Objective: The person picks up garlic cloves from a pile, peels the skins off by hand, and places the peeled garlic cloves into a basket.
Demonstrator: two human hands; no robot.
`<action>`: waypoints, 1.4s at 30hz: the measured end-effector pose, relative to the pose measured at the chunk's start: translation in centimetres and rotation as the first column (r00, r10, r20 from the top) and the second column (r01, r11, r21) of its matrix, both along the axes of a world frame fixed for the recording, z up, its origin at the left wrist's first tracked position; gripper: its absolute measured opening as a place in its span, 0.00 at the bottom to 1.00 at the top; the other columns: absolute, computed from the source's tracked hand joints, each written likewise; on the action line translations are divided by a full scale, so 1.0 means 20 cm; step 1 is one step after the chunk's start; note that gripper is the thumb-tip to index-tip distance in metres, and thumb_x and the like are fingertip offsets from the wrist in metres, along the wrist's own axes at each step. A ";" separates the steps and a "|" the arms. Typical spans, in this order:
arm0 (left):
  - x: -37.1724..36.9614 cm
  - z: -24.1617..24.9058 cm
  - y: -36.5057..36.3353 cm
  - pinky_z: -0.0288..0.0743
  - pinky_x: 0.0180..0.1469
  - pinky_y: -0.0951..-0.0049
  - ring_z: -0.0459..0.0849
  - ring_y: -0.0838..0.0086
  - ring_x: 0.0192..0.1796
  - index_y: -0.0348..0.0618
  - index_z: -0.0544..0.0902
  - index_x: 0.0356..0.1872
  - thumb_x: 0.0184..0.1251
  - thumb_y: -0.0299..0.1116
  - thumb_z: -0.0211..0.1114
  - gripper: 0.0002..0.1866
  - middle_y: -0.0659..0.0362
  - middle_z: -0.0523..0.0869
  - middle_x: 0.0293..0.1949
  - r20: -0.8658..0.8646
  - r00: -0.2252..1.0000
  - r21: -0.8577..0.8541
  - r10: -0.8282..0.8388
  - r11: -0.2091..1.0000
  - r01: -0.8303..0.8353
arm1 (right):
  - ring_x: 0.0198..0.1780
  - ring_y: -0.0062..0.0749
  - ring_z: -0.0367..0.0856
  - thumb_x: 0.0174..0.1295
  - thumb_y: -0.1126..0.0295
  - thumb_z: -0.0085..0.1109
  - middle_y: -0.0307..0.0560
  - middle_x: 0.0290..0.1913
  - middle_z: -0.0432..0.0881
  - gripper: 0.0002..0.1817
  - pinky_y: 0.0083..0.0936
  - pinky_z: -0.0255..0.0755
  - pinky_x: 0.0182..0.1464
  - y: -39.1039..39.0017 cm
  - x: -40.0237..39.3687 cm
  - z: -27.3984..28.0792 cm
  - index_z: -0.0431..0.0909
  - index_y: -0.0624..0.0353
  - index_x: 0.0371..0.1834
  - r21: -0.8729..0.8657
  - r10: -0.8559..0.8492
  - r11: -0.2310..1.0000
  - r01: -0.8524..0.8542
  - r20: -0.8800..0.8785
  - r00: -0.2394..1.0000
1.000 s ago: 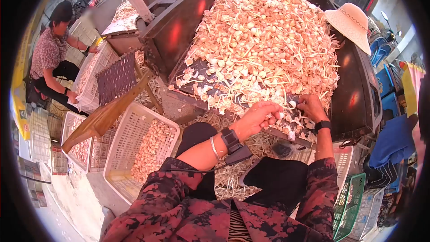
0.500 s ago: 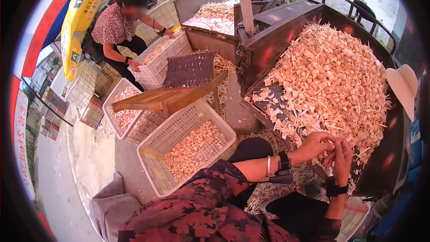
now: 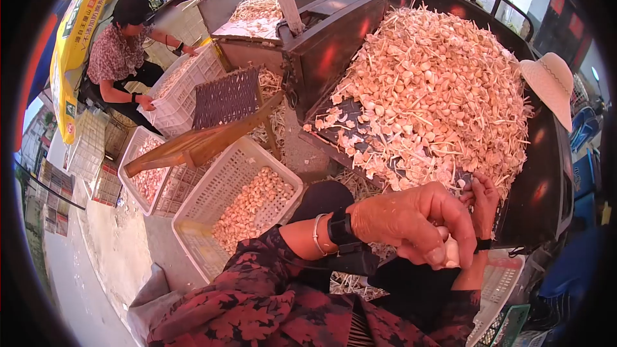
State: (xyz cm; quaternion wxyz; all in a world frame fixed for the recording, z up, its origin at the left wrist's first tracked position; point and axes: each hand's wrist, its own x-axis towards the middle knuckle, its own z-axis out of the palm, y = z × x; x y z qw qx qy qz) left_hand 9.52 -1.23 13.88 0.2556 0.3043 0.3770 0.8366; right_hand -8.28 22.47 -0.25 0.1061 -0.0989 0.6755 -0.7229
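Note:
My left hand (image 3: 414,218), with a bracelet and a black watch on its wrist, is raised close to the camera. Its fingers are closed around a pale garlic bulb (image 3: 452,252), partly hidden by the fingers. Beyond it, my right hand (image 3: 484,198) is at the near edge of the garlic heap (image 3: 437,83), partly covered by the left. Its fingers are loosely bent and apart, with no held thing visible. The heap of garlic and dry stems lies on the dark cart bed (image 3: 546,173).
A plastic crate (image 3: 193,225) with loose garlic cloves (image 3: 254,209) stands at my left. A wooden stool (image 3: 212,135) lies tilted over the crates. A person (image 3: 122,58) handles a white crate (image 3: 196,80) beyond it. A straw hat (image 3: 549,87) hangs on the cart's right side.
My hands have separated from their fingertip contact above the heap's edge. The left has come nearer the camera with the garlic bulb; the right is by the heap. The view has shifted right.

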 end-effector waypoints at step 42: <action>-0.40 -0.69 0.15 0.62 0.21 0.87 0.74 0.87 0.24 0.38 0.81 0.51 0.67 0.33 0.67 0.15 0.65 0.81 0.31 0.087 0.658 -0.488 0.748 0.608 -0.626 | 0.26 0.26 0.85 0.70 0.68 0.58 0.43 0.31 0.82 0.09 0.16 0.77 0.22 -0.18 0.00 0.13 0.75 0.64 0.43 -0.088 0.371 0.926 -0.367 0.044 0.927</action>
